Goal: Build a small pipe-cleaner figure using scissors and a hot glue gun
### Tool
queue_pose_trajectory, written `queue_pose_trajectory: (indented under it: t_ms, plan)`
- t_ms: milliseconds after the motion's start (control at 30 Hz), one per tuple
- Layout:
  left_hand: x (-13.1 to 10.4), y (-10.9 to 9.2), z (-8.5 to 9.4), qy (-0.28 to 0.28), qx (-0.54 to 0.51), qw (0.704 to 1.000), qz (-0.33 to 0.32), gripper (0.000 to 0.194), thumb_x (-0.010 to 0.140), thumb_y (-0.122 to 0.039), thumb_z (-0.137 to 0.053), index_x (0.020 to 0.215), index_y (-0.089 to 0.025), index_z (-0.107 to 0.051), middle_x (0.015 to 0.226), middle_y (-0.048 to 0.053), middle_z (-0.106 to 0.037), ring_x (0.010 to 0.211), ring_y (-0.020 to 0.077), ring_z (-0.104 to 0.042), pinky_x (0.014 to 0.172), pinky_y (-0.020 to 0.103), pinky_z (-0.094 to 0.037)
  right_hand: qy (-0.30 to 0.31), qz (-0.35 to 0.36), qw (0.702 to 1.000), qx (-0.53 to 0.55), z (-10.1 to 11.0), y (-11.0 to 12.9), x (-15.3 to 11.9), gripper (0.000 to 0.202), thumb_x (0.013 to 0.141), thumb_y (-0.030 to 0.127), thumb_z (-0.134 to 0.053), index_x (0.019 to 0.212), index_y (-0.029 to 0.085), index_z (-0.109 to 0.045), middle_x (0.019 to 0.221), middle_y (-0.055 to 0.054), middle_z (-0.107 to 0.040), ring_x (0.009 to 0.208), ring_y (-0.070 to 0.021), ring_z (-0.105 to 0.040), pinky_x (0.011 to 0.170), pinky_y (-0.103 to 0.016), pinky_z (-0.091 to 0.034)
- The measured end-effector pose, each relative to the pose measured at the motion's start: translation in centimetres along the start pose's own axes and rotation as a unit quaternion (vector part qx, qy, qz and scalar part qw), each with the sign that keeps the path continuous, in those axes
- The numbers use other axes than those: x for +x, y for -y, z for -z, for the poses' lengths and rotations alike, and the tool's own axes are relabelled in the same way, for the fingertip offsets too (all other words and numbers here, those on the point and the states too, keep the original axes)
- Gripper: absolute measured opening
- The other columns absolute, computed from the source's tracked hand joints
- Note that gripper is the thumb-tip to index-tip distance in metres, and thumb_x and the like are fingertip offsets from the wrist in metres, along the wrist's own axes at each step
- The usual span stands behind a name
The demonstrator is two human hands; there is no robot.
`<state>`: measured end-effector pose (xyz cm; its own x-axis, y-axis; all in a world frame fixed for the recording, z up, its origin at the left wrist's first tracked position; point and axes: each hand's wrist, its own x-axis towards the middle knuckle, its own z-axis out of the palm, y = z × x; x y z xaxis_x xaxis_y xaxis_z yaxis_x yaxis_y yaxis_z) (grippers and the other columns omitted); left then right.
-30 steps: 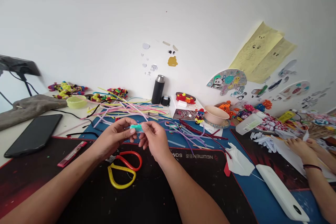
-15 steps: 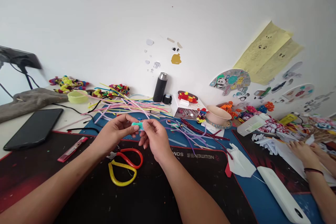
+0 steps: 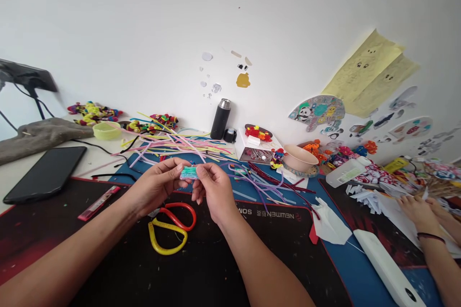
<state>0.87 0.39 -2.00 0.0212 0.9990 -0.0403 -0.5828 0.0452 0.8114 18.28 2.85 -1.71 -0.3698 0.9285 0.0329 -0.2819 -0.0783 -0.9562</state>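
A person's two bare hands are raised a little beyond the red-and-yellow-handled scissors (image 3: 171, 226). The left hand (image 3: 162, 183) pinches one end of a small turquoise fuzzy piece (image 3: 189, 172) between thumb and fingers; the right hand (image 3: 216, 189) pinches the other end, thumb uppermost. The piece bridges the two hands, just past the scissors. Both forearms slant inward from the near side, one on each side of the scissors.

The scissors lie on a black mat (image 3: 201, 273), whose surface stretches nearer than them, between the forearms. Its thin red edging runs beyond the scissors and down to their right. Past that far edge, loose pipe cleaners (image 3: 180, 146) crowd the space.

Beyond and right of the scissors, the mat's lettering (image 3: 284, 216) reads "NEWMEN"; other letters beside the right wrist are too partial to make out.
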Motion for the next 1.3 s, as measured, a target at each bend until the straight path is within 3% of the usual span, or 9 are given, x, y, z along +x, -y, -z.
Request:
queue_pose_trajectory:
  t_ms: [267, 467, 600, 867, 1133, 1300]
  plan:
    - [0.12, 0.24, -0.29, -0.008, -0.012, 1.0, 0.008, 0.037, 0.061, -0.03, -0.109, 0.086, -0.016, -0.085, 0.079, 0.004, -0.081, 0.062, 0.0145, -0.075, 0.063, 0.021, -0.065, -0.009, -0.006, 1.0, 0.008, -0.14, -0.21, -0.02, 0.053, 0.081, 0.067, -0.084, 0.093, 0.02, -0.064, 0.062, 0.005, -0.063, 0.04, -0.0097, -0.056, 0.036, -0.018, -0.039]
    - [0.0, -0.1, -0.18, 0.013, -0.041, 0.999, 0.019, 0.028, 0.073, -0.028, -0.101, 0.093, -0.017, -0.085, 0.088, 0.008, -0.085, 0.071, 0.0197, -0.08, 0.07, 0.027, -0.069, -0.012, 0.009, 1.0, 0.006, -0.24, -0.1, -0.01, 0.055, 0.08, 0.07, -0.084, 0.091, 0.02, -0.063, 0.063, 0.005, -0.062, 0.04, -0.0097, -0.056, 0.036, -0.019, -0.039]
    - [-0.05, -0.13, 0.04, 0.028, -0.032, 0.999, 0.032, 0.028, 0.071, -0.018, -0.102, 0.091, -0.015, -0.084, 0.089, 0.008, -0.085, 0.069, 0.0165, -0.08, 0.071, 0.023, -0.068, -0.013, 0.006, 1.0, -0.002, -0.09, -0.43, 0.1, 0.055, 0.081, 0.07, -0.084, 0.091, 0.02, -0.063, 0.062, 0.004, -0.063, 0.04, -0.0101, -0.056, 0.036, -0.019, -0.038]
    - [0.16, 0.58, -0.17, 0.013, -0.038, 0.999, 0.019, 0.03, 0.065, -0.02, -0.106, 0.084, -0.015, -0.084, 0.087, 0.006, -0.084, 0.067, 0.0149, -0.078, 0.068, 0.021, -0.067, -0.018, 0.002, 1.0, -0.006, 0.23, -0.95, 0.37, 0.056, 0.079, 0.071, -0.084, 0.091, 0.02, -0.064, 0.06, 0.005, -0.062, 0.038, -0.0096, -0.055, 0.035, -0.019, -0.037]
    - [0.12, 0.39, -0.08, 0.036, -0.053, 0.998, 0.018, 0.036, 0.068, -0.029, -0.105, 0.096, -0.015, -0.087, 0.091, 0.01, -0.087, 0.073, 0.0191, -0.081, 0.073, 0.025, -0.069, -0.024, 0.008, 1.0, -0.007, 0.0, -0.36, 0.23, 0.056, 0.08, 0.071, -0.083, 0.088, 0.02, -0.062, 0.06, 0.005, -0.061, 0.038, -0.0094, -0.055, 0.035, -0.018, -0.037]
    - [0.09, 0.44, 0.09, 0.031, -0.035, 0.999, 0.016, 0.04, 0.064, -0.023, -0.108, 0.097, -0.015, -0.088, 0.091, 0.007, -0.086, 0.072, 0.0167, -0.081, 0.074, 0.023, -0.068, -0.025, 0.006, 1.0, -0.011, 0.13, -0.47, 0.27, 0.056, 0.081, 0.07, -0.083, 0.089, 0.019, -0.063, 0.059, 0.005, -0.062, 0.038, -0.0093, -0.055, 0.035, -0.018, -0.037]
